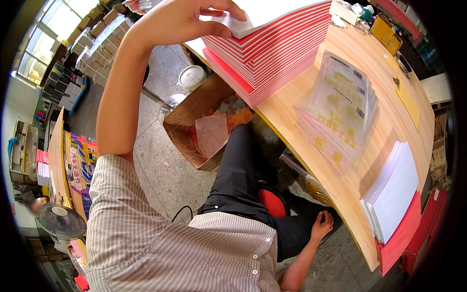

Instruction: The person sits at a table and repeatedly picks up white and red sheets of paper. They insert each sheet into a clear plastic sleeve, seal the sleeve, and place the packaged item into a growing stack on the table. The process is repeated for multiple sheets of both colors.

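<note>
My left hand point(187, 20) is raised at the top of the view, thumb and fingers closed on a corner of the white top booklet point(248, 30) of a tall stack. Below it, the stack of red-edged booklets point(292, 44) shows alternating red and white layers and stands at the table's near left edge. My right hand point(322, 226) rests on my dark-trousered thigh, with its fingers loosely bent and apart and nothing visible in them. Clear printed plastic sleeves point(340, 97) lie fanned out on the table to the right of the stack.
The wooden table point(292, 141) curves along the right. White booklets point(396, 187) lie on a red one at its near end. A cardboard box of paper scraps point(182, 121) and a white-lidded bucket point(191, 76) stand on the floor. A fan point(61, 221) is at left.
</note>
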Available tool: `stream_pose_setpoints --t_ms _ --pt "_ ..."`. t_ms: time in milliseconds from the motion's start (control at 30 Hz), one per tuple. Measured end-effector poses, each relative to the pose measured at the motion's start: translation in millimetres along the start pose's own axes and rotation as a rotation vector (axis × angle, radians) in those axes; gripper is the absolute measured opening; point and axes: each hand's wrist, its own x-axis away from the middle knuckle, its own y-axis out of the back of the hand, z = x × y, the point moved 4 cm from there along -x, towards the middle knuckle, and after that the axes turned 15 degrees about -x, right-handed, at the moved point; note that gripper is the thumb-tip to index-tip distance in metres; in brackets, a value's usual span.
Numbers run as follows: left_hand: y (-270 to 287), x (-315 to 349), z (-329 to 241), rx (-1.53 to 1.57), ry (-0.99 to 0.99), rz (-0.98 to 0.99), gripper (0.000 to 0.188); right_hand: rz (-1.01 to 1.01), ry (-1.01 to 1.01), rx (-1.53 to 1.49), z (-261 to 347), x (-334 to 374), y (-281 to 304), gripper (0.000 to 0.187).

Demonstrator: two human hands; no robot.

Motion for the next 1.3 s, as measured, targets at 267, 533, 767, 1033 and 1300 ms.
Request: stream_pose_setpoints --t_ms 267,533,767,1033,1300 --pt "0.8 0.9 -0.7 0.001 -0.014 -0.013 0.038 0.015 -0.021 -0.019 -3.4 0.0 -1.1 0.025" --pt "2.9 0.5 -4.3 0.015 -0.021 -0.018 0.037 -0.018 0.06 -0.027 -6.1 -1.0 -1.4 0.022" --pt "2.7 0.1 -3.4 0.042 -0.031 -0.029 0.036 -0.001 0.023 -0.01 -5.8 -0.2 -0.7 0.022" --pt "2.4 -0.7 -0.3 0.022 -0.005 -0.005 0.036 0.004 0.01 -0.001 -5.3 -1.2 -1.5 0.023" --pt "1.9 -3.6 1.3 0.018 -0.043 -0.032 0.033 -0.005 0.035 -0.002 -6.8 -0.3 -2.0 0.023"
